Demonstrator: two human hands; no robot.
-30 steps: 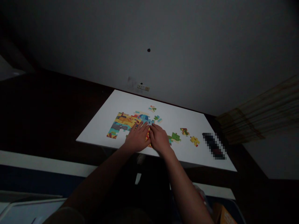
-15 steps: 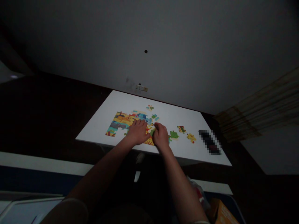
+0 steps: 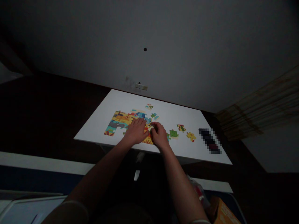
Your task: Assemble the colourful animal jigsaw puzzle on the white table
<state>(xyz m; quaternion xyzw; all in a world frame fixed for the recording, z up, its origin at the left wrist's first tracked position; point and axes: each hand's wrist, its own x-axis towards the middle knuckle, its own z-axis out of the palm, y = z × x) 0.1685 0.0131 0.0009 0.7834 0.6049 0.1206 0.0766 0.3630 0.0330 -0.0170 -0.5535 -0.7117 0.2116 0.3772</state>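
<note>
A partly joined jigsaw puzzle [image 3: 120, 117] with bright animal pictures lies on the white table [image 3: 93, 126]. My left hand [image 3: 136, 131] rests palm down on its middle, fingers stretched out, covering part of the picture. Just to the right, my right hand [image 3: 160, 135] is curled with thumb and forefinger at a jigsaw piece [image 3: 150, 128] on the puzzle's right side. The fingers hide most of that piece. Close beside my right hand lies a green jigsaw piece [image 3: 173, 133].
Loose pieces lie around: one at the back [image 3: 149, 106], a green and blue one [image 3: 154, 116], a red and green one [image 3: 181, 128] and a yellow one [image 3: 191, 136]. A blurred-out dark object [image 3: 210, 141] sits at the table's right. An orange box [image 3: 225, 211] is at lower right.
My right hand's fingers have shifted slightly left and curled at the puzzle. My left hand stays flat on it. The whole view has moved a little.
</note>
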